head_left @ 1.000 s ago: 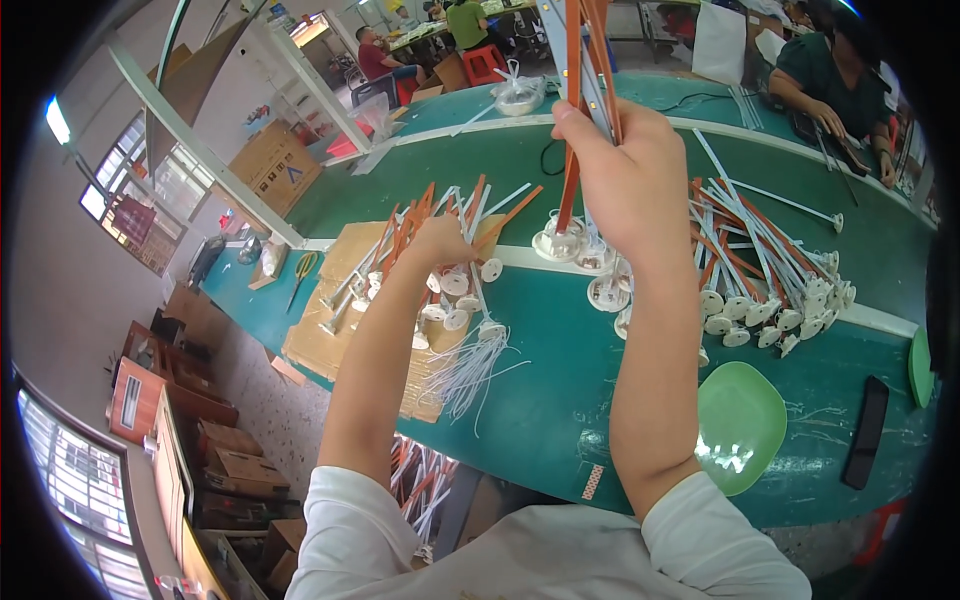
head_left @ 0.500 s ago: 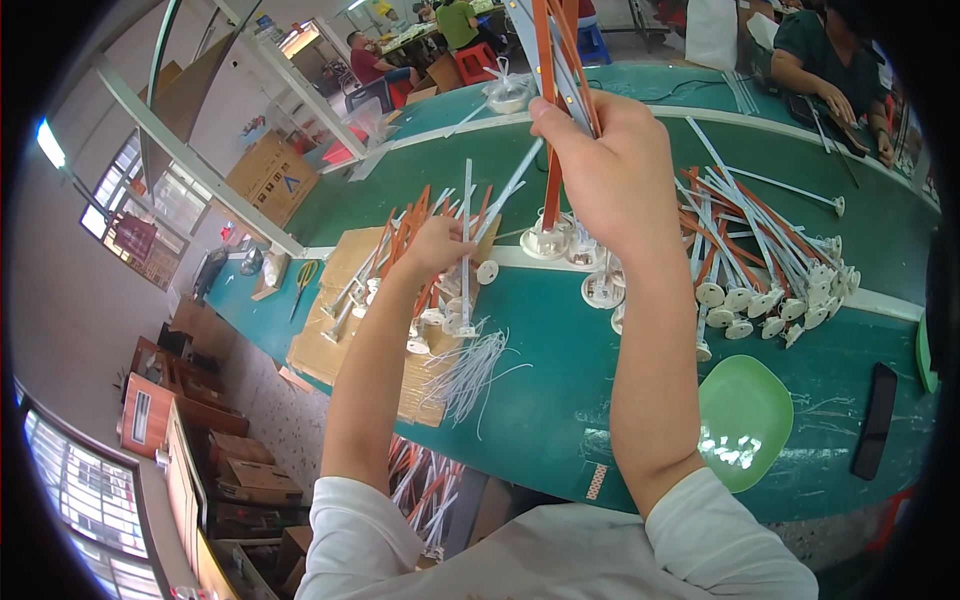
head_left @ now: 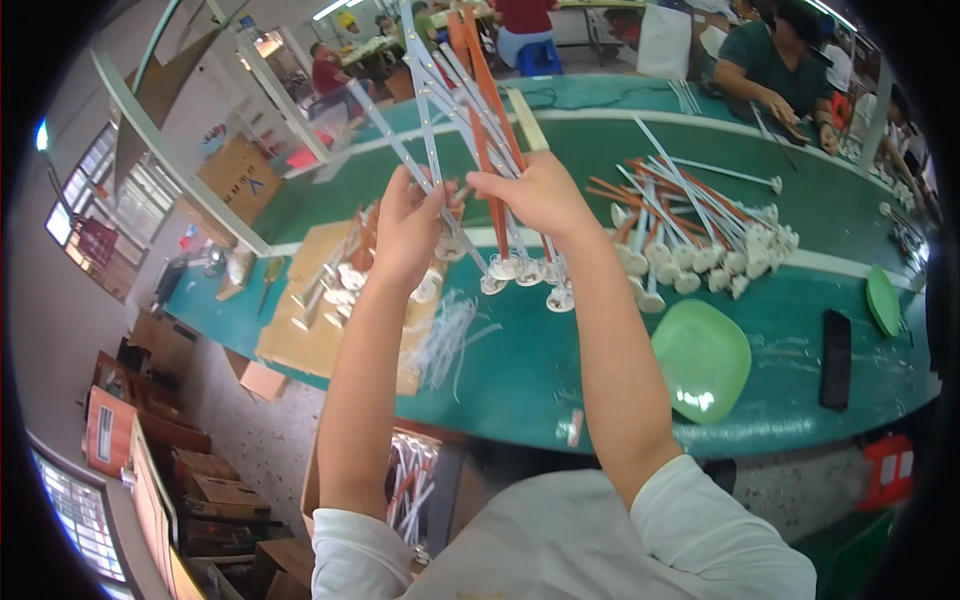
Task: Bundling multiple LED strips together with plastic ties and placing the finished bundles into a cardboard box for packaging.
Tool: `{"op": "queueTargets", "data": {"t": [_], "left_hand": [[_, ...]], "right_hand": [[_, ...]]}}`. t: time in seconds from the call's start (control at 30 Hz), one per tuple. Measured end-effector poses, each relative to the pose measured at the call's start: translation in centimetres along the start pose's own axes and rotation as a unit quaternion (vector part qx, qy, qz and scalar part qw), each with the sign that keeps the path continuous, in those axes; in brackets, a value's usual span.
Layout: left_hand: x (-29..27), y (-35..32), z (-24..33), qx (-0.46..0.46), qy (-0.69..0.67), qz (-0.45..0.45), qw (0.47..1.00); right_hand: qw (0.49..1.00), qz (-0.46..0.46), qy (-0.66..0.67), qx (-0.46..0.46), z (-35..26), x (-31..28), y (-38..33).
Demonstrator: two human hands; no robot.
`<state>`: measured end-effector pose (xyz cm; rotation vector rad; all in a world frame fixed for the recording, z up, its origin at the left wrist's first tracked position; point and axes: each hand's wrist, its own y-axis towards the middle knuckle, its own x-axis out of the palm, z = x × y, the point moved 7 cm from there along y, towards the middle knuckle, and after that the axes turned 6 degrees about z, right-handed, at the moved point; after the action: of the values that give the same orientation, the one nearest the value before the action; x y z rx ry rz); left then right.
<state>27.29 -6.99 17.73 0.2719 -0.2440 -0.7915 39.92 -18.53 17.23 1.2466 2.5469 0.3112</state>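
Note:
My right hand (head_left: 545, 198) is wrapped round an upright bundle of orange and white strips (head_left: 488, 85) with round white bases (head_left: 505, 268) hanging below. My left hand (head_left: 405, 232) has its fingers closed on a slim white strip (head_left: 382, 125) dotted with small spots, which slants across the bundle's left side. The two hands are close together above the table. Below my left hand, more strips with round bases (head_left: 335, 285) lie on a cardboard sheet (head_left: 315, 255), partly hidden by my forearm. A tangle of thin whitish strands (head_left: 445, 340) sits at the sheet's right edge.
A large pile of strips (head_left: 700, 215) lies to the right. Nearer are a green plate (head_left: 705, 350), a smaller green dish (head_left: 882, 300) and a black oblong object (head_left: 836, 360). Scissors (head_left: 268, 285) lie left. A co-worker (head_left: 775, 80) sits across the table.
My left hand has risen from the strips on the cardboard and now holds a strip beside the bundle. My right hand has come lower and left with its bundle. The view has shifted.

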Motion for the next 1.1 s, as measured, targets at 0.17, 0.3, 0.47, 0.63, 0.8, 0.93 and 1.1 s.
{"op": "queueTargets", "data": {"t": [0.17,0.3,0.47,0.63,0.8,0.93,1.1], "left_hand": [[1.9,-3.9,-3.7,-0.054,-0.115,0.003,0.992],[4.5,-6.0,-5.4,-0.129,-0.17,0.004,0.977],[7.2,-8.7,-2.5,0.053,0.077,0.019,0.995],[8.0,-8.5,-1.7,0.079,0.019,0.069,0.994],[9.9,-8.4,0.0,0.067,-0.036,0.027,0.997],[11.0,-8.1,1.3,0.038,-0.005,-0.007,0.999],[12.1,-8.1,4.0,0.123,0.009,-0.029,0.992]], "right_hand": [[0.997,-0.051,-0.057,-0.017,1.4,0.5,-3.9],[0.993,-0.076,-0.092,-0.005,1.9,-0.2,-6.7],[0.981,-0.104,-0.091,-0.135,2.1,-0.8,-9.4],[0.978,-0.094,-0.121,-0.141,0.7,-2.4,-11.5],[0.967,-0.012,-0.207,-0.144,1.0,-5.7,-13.5],[0.993,0.005,-0.003,-0.121,1.1,-9.3,-12.0],[0.966,-0.006,-0.038,-0.257,-7.1,-9.5,-10.4]]}}
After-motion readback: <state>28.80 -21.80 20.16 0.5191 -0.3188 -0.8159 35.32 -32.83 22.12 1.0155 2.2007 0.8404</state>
